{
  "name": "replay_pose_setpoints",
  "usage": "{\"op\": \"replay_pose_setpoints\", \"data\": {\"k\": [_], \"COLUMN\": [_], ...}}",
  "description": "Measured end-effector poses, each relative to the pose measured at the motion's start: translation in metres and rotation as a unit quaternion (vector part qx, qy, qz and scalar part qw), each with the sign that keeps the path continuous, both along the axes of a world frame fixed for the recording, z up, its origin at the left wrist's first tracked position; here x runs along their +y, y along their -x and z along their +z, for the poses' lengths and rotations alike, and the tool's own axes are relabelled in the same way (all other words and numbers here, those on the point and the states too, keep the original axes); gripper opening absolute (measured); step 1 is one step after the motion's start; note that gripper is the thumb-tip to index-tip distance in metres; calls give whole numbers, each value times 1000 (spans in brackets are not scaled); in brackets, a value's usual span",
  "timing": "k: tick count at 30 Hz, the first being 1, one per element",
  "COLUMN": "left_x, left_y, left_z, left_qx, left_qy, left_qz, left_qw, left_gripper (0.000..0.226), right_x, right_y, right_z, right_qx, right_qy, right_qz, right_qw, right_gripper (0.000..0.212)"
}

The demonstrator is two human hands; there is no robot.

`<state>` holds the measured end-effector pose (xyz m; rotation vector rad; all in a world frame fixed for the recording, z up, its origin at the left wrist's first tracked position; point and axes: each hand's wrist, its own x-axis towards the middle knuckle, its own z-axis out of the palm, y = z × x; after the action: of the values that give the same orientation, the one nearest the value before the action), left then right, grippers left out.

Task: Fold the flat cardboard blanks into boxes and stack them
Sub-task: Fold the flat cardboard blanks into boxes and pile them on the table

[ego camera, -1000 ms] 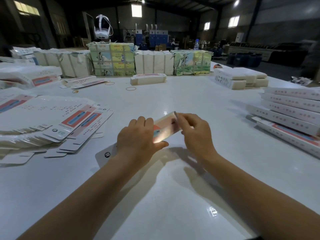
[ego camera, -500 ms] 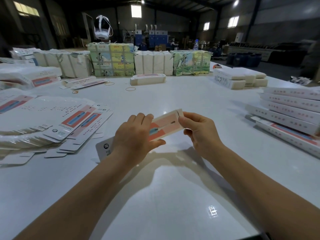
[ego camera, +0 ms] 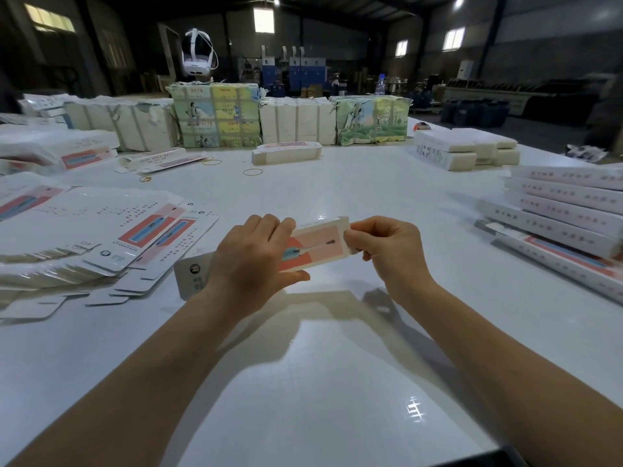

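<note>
cardboard blank (ego camera: 317, 246), gripped between both hands

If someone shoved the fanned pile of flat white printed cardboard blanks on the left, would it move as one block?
Probably not. The fanned pile of flat white printed cardboard blanks is already splayed, so its sheets would likely slide over each other. Their glossy faces suggest they are slippery. Each thin sheet probably flexes, and is light.

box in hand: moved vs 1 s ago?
Yes. The box has lifted slightly off the table and its right end has tipped up, judged against the fixed stack of flat blanks to the left.
</note>
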<state>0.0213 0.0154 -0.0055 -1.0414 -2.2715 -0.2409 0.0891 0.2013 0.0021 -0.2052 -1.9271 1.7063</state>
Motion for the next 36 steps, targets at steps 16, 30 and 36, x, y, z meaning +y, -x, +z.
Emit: {"op": "replay_pose_setpoints", "data": {"k": [16,30,36], "left_x": [16,19,0], "left_y": [-15,-9,3], "left_z": [4,-8,-1], "left_qx": [1,-83,-172], "left_qy": [14,-83,-40], "left_qz": [30,55,46], "left_qw": [999,992,983], "left_gripper": [72,69,61], "right_x": [-10,-16,-18], "right_y": [1,5,5], "right_z": [-9,-9,-13], "right_qx": [46,48,1], "right_qy": [-224,-195,-299], "right_qz": [-139,-134,-83], "right_qw": [964,970,951], "right_gripper": [13,9,22]}}
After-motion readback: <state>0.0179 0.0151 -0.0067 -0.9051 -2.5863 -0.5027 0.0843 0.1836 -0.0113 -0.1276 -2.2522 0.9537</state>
